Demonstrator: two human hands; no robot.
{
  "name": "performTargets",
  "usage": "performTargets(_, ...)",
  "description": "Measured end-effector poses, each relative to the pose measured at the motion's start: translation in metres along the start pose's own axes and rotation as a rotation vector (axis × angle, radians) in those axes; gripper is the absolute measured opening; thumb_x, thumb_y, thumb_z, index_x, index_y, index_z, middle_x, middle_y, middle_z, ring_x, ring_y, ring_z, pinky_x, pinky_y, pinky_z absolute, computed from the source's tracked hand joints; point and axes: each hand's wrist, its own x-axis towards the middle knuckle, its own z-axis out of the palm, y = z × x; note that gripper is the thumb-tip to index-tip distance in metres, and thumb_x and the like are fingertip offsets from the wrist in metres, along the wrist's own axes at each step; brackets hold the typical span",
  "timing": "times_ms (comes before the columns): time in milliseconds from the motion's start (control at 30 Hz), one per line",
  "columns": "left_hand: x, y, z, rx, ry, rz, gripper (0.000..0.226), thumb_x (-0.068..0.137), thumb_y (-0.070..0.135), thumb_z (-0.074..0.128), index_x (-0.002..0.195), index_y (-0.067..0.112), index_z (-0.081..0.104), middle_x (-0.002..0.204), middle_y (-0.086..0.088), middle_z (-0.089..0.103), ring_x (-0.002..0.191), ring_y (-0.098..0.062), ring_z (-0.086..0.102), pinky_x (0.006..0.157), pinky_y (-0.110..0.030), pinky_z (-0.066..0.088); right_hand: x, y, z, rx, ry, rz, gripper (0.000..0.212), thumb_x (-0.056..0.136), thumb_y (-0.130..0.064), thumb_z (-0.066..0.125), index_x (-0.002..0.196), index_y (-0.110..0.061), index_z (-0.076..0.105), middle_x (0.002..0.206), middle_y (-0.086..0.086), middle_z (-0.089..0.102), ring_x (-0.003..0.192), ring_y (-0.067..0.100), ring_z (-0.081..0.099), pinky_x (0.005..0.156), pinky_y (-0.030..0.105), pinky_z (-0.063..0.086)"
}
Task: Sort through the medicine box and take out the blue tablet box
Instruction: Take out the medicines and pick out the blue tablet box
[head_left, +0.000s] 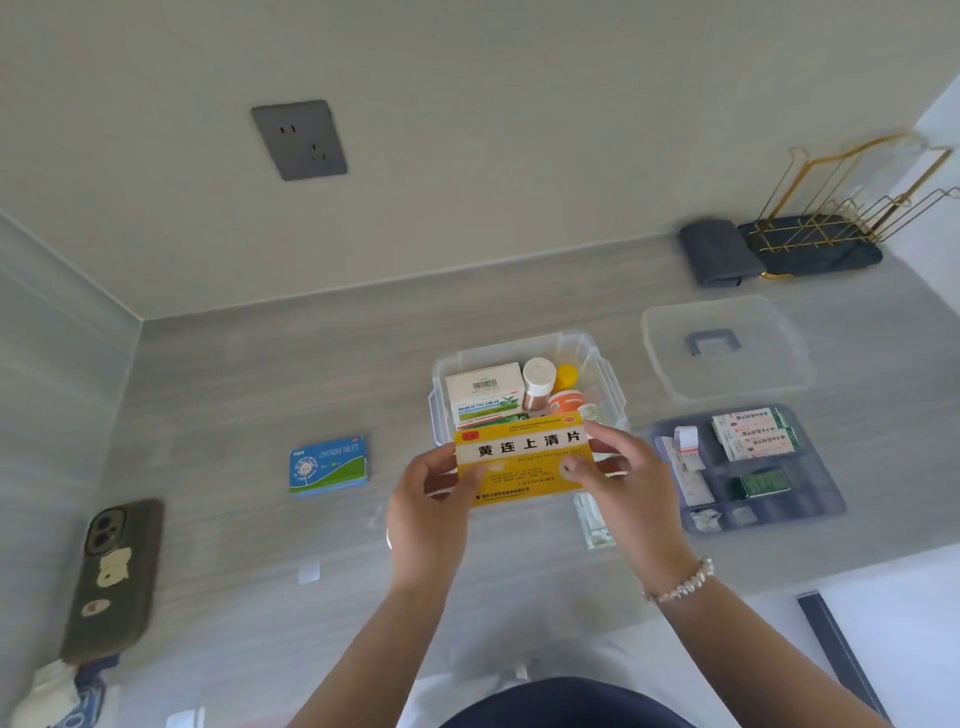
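Yellow carton pinched at its ends by my left hand and right hand, over the medicine box.
Blue tablet box already out, toward the bench's left edge; drop the yellow one back flat, don't knock the bottles.

A: What hems in the two grips?

B: A yellow box spans between the left grip and right grip. Just beyond them stands the clear medicine box, packed with cartons and bottles.

A: And to the sides?

B: Right of the right grip, a grey tray and a clear lid fill the counter. Left of the left grip lies bare counter up to the blue tablet box, then a phone farther left.
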Motion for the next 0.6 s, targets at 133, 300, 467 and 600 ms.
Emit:
performTargets(133,0.024,0.008,0.015,0.030,0.007,0.009,0.021,0.080,0.022,0.070,0.096,0.032,0.061,0.093,0.011,0.069,0.085,-0.005,0.065,0.070,-0.020,0.052,0.029,-0.011,0.005,-0.038,-0.018,-0.070,0.032,0.072,-0.017,0.075,0.091,-0.039,0.062,0.079,-0.022,0.063,0.069,-0.003,0.061,0.056,0.010,0.042)
performTargets(300,0.049,0.013,0.030,0.216,-0.045,0.043,0.033,0.088,0.027,0.057,0.121,0.027,0.056,0.105,0.005,0.067,0.083,-0.005,0.061,0.056,-0.010,0.041,0.067,-0.009,0.017,-0.134,-0.077,-0.010,0.036,0.073,-0.017,0.073,0.107,-0.022,0.064,0.087,-0.009,0.063,0.069,0.004,0.058,0.057,0.018,0.041)
performTargets(467,0.066,0.019,0.042,0.481,-0.163,0.032,0.041,0.091,0.033,0.048,0.131,0.027,0.048,0.114,-0.002,0.065,0.093,-0.023,0.064,0.068,-0.029,0.052,0.096,-0.002,0.021,-0.324,-0.148,0.028,0.039,0.071,-0.016,0.072,0.108,-0.011,0.062,0.098,0.003,0.068,0.081,0.013,0.055,0.067,0.024,0.041)
performTargets(600,0.074,0.018,0.050,0.562,-0.299,-0.111,0.046,0.092,0.036,0.042,0.137,0.026,0.039,0.109,0.001,0.058,0.082,-0.017,0.056,0.057,-0.022,0.040,0.108,0.002,0.022,-0.514,-0.244,0.010,0.024,0.073,-0.017,0.072,0.094,-0.010,0.065,0.091,0.003,0.071,0.072,0.013,0.055,0.052,0.017,0.037)
